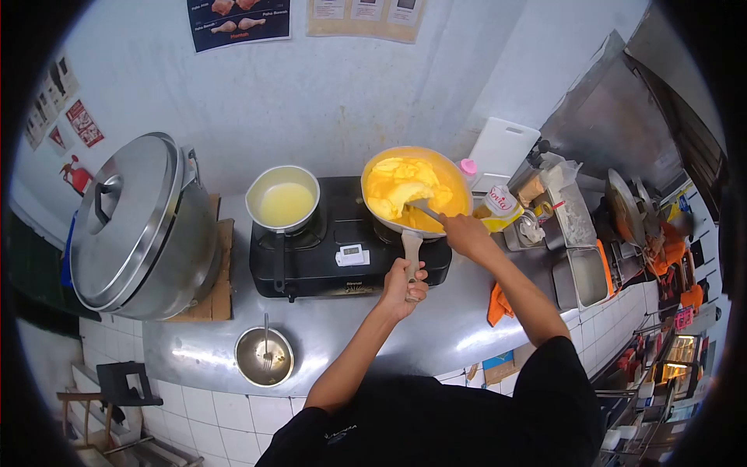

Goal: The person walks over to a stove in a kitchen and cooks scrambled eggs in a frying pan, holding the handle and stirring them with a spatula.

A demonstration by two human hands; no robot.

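Note:
My left hand (406,283) is wrapped around the beige handle of a frying pan (454,175) on the right burner of a black gas stove (311,274). Soft yellow scrambled egg (401,173) fills much of the pan, glossy and partly folded. In my right hand (469,237) is the handle of a spatula (424,206); its blade is in among the egg. On the left burner stands a saucepan (285,204) with pale yellow liquid in it. A small white digital timer (352,255) lies on the stove between the burners.
A large lidded steel pot (144,233) stands at the left on cardboard. Near the counter's front edge sits a metal bowl (253,366) with a fork (267,342). Right of the stove are a yellow-and-white pouch (498,206), an orange cloth (499,303), a white cutting board (506,148) and metal containers (583,276).

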